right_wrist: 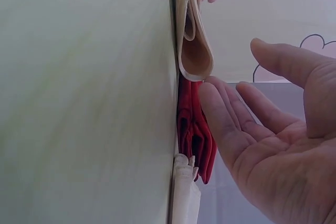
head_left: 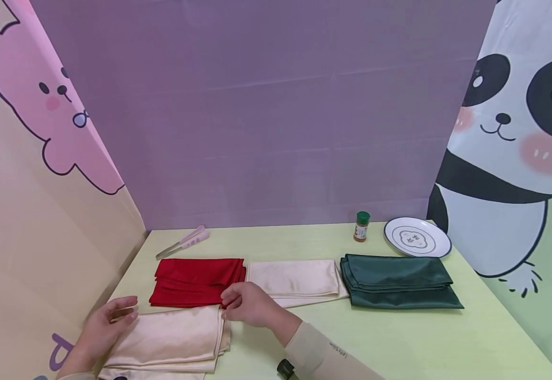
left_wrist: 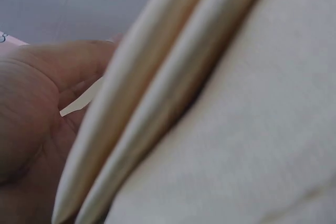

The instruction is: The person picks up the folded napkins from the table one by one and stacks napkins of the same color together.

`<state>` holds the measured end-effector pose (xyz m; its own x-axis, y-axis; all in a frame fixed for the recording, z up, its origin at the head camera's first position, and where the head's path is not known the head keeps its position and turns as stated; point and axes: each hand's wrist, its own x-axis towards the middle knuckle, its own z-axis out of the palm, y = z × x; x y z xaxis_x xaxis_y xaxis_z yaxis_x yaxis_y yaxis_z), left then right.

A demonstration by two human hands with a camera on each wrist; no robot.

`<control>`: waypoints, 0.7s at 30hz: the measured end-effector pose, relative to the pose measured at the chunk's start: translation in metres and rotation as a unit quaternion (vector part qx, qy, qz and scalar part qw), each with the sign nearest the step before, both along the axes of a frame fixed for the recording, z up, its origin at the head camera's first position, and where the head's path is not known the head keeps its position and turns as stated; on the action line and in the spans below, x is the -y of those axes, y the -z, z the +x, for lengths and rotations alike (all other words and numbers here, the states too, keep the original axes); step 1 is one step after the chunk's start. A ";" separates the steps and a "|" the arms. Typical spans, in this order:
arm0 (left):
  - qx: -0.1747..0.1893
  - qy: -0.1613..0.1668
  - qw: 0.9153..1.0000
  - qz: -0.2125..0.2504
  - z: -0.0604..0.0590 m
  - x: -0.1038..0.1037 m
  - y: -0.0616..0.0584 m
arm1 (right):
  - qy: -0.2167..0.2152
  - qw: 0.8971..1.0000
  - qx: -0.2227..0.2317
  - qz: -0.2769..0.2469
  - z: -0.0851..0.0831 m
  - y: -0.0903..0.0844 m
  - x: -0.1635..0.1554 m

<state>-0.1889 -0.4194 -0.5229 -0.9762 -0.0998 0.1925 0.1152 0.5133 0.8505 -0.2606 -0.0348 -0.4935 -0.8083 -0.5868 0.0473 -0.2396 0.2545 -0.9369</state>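
A folded cream cloth (head_left: 171,338) lies at the table's front left, in front of a folded red cloth (head_left: 197,281). My left hand (head_left: 106,322) rests at its left edge with relaxed fingers, the palm (left_wrist: 37,129) facing the stacked folds (left_wrist: 157,103). My right hand (head_left: 247,303) is at the cloth's far right corner. In the right wrist view it (right_wrist: 273,145) is spread with straight fingers, just off the cream folds (right_wrist: 194,51) and the red cloth (right_wrist: 194,135), holding nothing.
On the pale green table (head_left: 399,343) a second cream cloth (head_left: 295,279) and a dark green cloth (head_left: 396,287) lie in a row right of the red one. Behind them are tongs (head_left: 183,243), a green-capped spice jar (head_left: 361,227) and a white plate (head_left: 417,237). Printed backdrops wall in three sides.
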 end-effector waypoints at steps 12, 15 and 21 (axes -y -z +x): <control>-0.014 0.010 1.000 -0.017 -0.002 0.003 0.009 | -0.006 1.000 -0.006 0.011 -0.001 0.001 -0.001; -0.005 0.005 0.999 -0.031 -0.003 0.004 0.010 | -0.007 1.000 -0.004 0.009 -0.001 0.001 -0.001; 0.014 -0.004 0.999 -0.037 -0.004 0.004 0.011 | -0.011 1.000 -0.004 0.005 -0.001 0.001 -0.002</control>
<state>-0.1930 -0.4235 -0.5337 -0.9807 -0.0934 0.1716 0.0875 0.5751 0.8134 -0.2618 -0.0330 -0.4943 -0.7952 -0.6044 0.0482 -0.2534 0.2591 -0.9320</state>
